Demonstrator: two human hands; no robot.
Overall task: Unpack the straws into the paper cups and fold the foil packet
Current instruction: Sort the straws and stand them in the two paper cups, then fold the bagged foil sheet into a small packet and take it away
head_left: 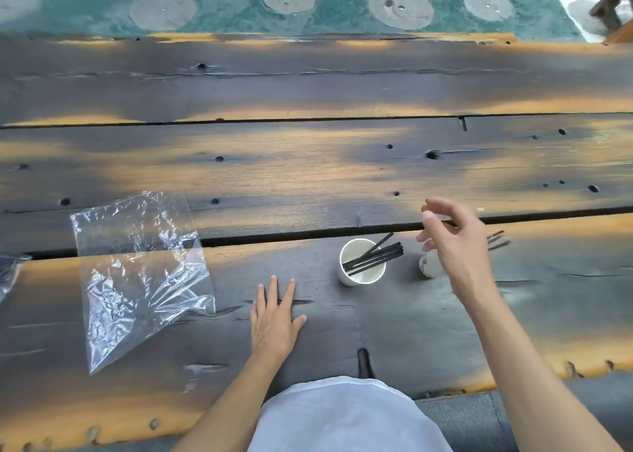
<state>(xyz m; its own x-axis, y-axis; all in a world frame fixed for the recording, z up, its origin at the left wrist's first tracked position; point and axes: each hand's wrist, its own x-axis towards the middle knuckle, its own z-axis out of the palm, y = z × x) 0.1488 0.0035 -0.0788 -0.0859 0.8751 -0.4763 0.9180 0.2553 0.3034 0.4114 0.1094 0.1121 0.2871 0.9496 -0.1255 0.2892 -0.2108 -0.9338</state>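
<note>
A white paper cup stands upright near the table's front and holds several black straws leaning to the right. A second paper cup sits to its right, mostly hidden behind my right hand; more black straws poke out on the far side of that hand. My right hand hovers above this second cup with fingers spread and nothing in them. My left hand lies flat on the wood, left of the first cup, fingers apart. A clear crumpled plastic packet lies flat at the left.
The dark wooden plank table has gaps, knots and a ragged front edge. Another piece of clear plastic shows at the far left edge. Beyond the table lies a green patterned floor. Part of a wooden chair is at top right.
</note>
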